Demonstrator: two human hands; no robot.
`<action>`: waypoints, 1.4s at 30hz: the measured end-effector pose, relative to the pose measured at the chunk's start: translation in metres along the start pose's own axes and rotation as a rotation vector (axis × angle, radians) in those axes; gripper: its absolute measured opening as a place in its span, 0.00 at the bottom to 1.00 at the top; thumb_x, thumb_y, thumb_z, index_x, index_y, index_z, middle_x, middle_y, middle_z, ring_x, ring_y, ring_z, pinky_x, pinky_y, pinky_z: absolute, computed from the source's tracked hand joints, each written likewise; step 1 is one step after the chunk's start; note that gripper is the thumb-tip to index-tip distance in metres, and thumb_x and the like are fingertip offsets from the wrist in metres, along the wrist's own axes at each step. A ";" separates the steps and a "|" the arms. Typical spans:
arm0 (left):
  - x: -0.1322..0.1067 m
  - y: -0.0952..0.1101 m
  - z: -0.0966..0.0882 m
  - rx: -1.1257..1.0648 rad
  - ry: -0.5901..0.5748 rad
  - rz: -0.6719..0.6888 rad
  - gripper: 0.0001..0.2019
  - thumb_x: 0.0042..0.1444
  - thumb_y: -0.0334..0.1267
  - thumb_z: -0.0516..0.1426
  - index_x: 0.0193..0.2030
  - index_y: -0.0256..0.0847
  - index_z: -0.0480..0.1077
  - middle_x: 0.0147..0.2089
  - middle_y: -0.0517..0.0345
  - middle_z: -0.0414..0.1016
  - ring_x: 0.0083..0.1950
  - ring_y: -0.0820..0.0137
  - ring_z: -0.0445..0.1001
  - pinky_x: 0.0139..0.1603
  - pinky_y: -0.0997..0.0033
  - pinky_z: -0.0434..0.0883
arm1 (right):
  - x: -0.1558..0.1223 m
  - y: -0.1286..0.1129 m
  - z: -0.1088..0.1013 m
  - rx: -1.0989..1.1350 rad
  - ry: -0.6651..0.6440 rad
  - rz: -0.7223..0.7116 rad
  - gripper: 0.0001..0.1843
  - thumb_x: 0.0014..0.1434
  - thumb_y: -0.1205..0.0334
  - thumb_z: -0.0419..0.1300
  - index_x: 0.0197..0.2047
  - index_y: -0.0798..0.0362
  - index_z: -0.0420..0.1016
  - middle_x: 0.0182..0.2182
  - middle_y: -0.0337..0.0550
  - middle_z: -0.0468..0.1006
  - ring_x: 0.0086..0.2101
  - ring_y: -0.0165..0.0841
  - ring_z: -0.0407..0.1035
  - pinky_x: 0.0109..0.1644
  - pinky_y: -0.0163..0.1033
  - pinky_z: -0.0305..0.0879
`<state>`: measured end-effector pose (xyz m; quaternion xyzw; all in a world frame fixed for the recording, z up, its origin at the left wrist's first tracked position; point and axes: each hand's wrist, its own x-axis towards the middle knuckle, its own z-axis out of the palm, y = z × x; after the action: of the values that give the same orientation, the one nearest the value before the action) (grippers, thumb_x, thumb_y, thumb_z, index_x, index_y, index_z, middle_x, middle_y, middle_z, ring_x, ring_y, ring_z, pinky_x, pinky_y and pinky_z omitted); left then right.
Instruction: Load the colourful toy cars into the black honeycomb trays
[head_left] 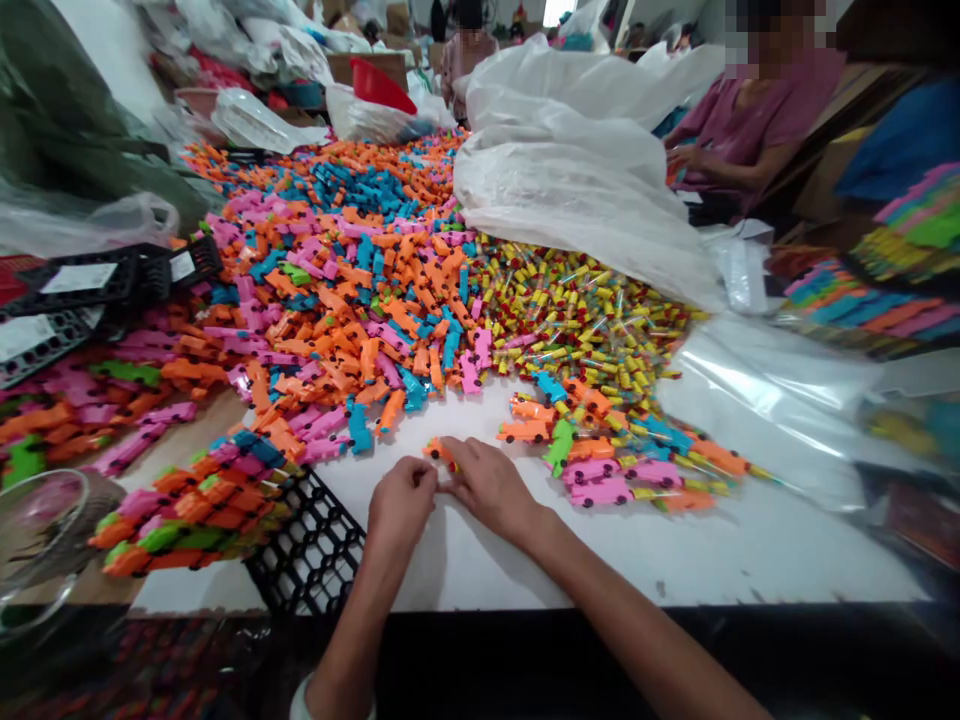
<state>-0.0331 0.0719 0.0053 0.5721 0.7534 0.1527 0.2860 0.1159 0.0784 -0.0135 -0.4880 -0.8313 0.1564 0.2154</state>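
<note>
Both hands are close together over the white tabletop (510, 575). My right hand (491, 485) is closed around a small orange toy car (433, 450), most of it hidden under the fingers. Close by on the left, my left hand (405, 497) is pinched shut near the car's lower end; whatever lies between its fingertips is too small to make out. To the right of my hands lies a group of toy cars (600, 490) in orange, pink, blue and green, several with thin yellow-ended tubes sticking out. A black honeycomb tray (319, 540) rests beside my left forearm.
A big heap of coloured toy cars (337, 300) spreads behind my hands. Yellow-ended clear tubes (585, 310) are piled under a white plastic bag (570, 170). Left stand a filled tray of cars (202, 500) and a clear container (45, 540). A person (765, 130) sits far right.
</note>
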 end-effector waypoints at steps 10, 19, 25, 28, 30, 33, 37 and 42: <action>0.007 0.014 0.008 0.230 0.128 0.568 0.13 0.60 0.33 0.53 0.52 0.40 0.68 0.56 0.46 0.71 0.58 0.55 0.65 0.56 0.51 0.63 | -0.026 0.023 -0.032 0.432 0.063 0.225 0.11 0.66 0.57 0.51 0.50 0.52 0.62 0.37 0.43 0.72 0.35 0.33 0.68 0.40 0.38 0.65; -0.001 0.014 0.015 0.220 -0.002 0.520 0.04 0.57 0.30 0.57 0.39 0.39 0.69 0.38 0.53 0.75 0.42 0.61 0.71 0.43 0.62 0.66 | -0.046 0.038 -0.029 0.379 0.072 0.092 0.08 0.65 0.65 0.52 0.47 0.52 0.69 0.43 0.48 0.75 0.45 0.38 0.69 0.49 0.43 0.65; -0.015 0.005 0.017 -0.030 -0.060 0.587 0.09 0.59 0.32 0.54 0.46 0.41 0.70 0.41 0.55 0.75 0.45 0.65 0.71 0.47 0.65 0.69 | -0.046 0.039 -0.023 0.369 0.057 0.052 0.09 0.66 0.62 0.53 0.47 0.50 0.72 0.43 0.47 0.76 0.45 0.38 0.69 0.50 0.43 0.66; -0.018 0.005 0.018 -0.089 -0.054 0.600 0.10 0.60 0.34 0.53 0.46 0.42 0.71 0.39 0.55 0.73 0.43 0.65 0.71 0.45 0.65 0.70 | -0.047 0.041 -0.022 0.381 0.054 0.036 0.10 0.65 0.61 0.54 0.47 0.50 0.73 0.42 0.47 0.76 0.45 0.37 0.70 0.49 0.43 0.67; -0.019 0.006 0.018 -0.092 -0.057 0.601 0.10 0.60 0.34 0.53 0.46 0.43 0.72 0.37 0.56 0.72 0.42 0.65 0.71 0.43 0.66 0.70 | -0.049 0.042 -0.022 0.386 0.047 0.034 0.10 0.65 0.62 0.55 0.48 0.50 0.73 0.42 0.47 0.77 0.45 0.37 0.70 0.49 0.42 0.67; -0.021 0.007 0.018 -0.083 -0.066 0.591 0.10 0.59 0.34 0.53 0.45 0.43 0.72 0.36 0.56 0.71 0.42 0.65 0.70 0.43 0.66 0.69 | -0.051 0.043 -0.023 0.397 0.047 0.046 0.11 0.65 0.62 0.55 0.49 0.50 0.73 0.43 0.47 0.77 0.46 0.37 0.70 0.51 0.43 0.66; -0.022 0.008 0.017 -0.097 -0.081 0.573 0.11 0.60 0.34 0.52 0.46 0.43 0.72 0.37 0.55 0.70 0.42 0.65 0.69 0.43 0.66 0.68 | -0.050 0.041 -0.026 0.407 0.033 0.026 0.11 0.65 0.62 0.55 0.49 0.50 0.74 0.42 0.46 0.77 0.44 0.36 0.70 0.49 0.41 0.67; -0.021 0.007 0.017 -0.148 -0.080 0.550 0.09 0.58 0.34 0.53 0.41 0.43 0.74 0.34 0.56 0.69 0.41 0.65 0.69 0.42 0.67 0.67 | -0.050 0.038 -0.024 0.302 0.023 -0.064 0.11 0.67 0.64 0.52 0.47 0.52 0.74 0.38 0.47 0.76 0.40 0.35 0.70 0.42 0.39 0.68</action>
<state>-0.0139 0.0520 0.0010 0.7381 0.5450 0.2563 0.3043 0.1781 0.0537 -0.0212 -0.4249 -0.8110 0.2673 0.3006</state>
